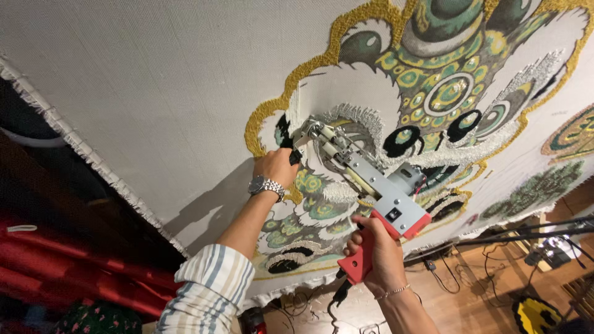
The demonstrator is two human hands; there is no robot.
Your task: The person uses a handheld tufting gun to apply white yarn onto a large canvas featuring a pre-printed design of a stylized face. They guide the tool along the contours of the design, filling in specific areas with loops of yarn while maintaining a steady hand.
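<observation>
Closest in, the right hand [377, 256] is wrapped tight around the red grip of the tufting gun [365, 182], fingers curled closed on it, with the grey body running up and away from that hand toward the cloth [154, 93]. Further up, the left hand [276, 167] is clenched on the front handle, right beside the needle end, which sits pressed against the white patch of the design. The gun spans between both hands. Risk as I see it: left fingers are really close to the needle, and if pressure drops the needle could skip or tear the backing.
</observation>
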